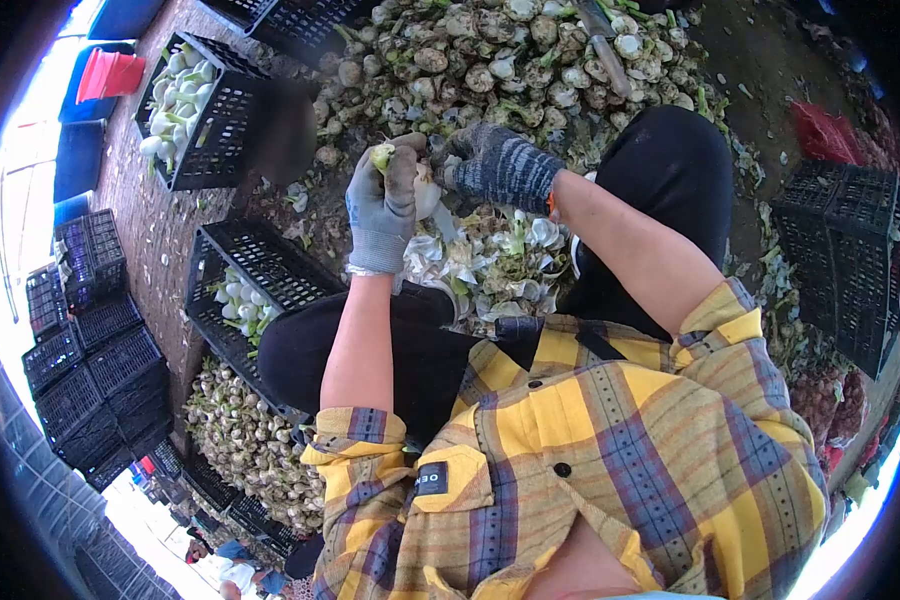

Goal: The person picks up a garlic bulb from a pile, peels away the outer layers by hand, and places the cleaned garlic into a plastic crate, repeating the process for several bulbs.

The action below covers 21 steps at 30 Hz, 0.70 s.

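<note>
My left hand (385, 205), in a grey knitted glove, is closed around an onion-like bulb (426, 195). Its pale side shows to the right of the fingers, and a green stem stub pokes out near the fingertips. Just to the right, my right hand (495, 165) wears a darker striped glove with the fingers curled in beside the bulb. What it grips is hidden by the fingers. A flat, pale grey strip (445, 222) shows below, possibly a blade. Under both hands lies a heap of peeled skins and trimmings (500, 265) between my legs.
Ahead spreads a large pile of soiled bulbs (470, 65), with a long-handled tool (608, 60) on it. Black crates of white bulbs stand on the left, one far (210, 130) and one near (270, 265). More bulbs (245, 430), stacked crates (100, 370) and a right-hand crate (835, 255) surround me.
</note>
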Each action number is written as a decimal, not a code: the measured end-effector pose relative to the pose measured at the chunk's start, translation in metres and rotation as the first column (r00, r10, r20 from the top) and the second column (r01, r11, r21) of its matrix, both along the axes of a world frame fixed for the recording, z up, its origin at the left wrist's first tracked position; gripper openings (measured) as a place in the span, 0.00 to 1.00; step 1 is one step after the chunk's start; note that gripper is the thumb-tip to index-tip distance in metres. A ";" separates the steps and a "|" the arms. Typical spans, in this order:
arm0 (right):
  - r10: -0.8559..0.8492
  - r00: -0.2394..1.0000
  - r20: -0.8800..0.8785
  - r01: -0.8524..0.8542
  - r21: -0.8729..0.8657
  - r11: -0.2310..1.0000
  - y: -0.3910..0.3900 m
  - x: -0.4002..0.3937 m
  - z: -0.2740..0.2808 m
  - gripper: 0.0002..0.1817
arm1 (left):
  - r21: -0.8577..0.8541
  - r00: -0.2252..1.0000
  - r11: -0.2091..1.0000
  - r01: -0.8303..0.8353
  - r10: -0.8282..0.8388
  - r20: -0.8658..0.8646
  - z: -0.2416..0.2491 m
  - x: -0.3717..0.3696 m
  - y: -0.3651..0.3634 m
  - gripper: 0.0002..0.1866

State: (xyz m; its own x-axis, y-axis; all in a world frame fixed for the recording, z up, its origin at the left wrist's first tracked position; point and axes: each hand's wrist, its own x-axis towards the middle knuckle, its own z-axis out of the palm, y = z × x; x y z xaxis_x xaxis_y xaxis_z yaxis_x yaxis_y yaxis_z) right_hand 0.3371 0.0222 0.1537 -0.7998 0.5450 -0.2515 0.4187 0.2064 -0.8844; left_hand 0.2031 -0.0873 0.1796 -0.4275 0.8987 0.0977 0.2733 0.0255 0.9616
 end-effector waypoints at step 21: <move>-0.191 0.967 -0.170 0.080 -0.508 0.858 -0.008 0.005 0.007 0.20 | -0.058 0.973 0.992 -0.108 0.117 0.198 -0.003 0.000 -0.002 0.25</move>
State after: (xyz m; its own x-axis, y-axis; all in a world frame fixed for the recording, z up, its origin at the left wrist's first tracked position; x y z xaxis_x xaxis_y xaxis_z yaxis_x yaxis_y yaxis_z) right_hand 0.3417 0.0147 0.1606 -0.7905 0.5005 -0.3530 0.2064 -0.3251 -0.9229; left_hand 0.2029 -0.0891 0.1766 -0.5329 0.8452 -0.0411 0.0673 0.0907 0.9936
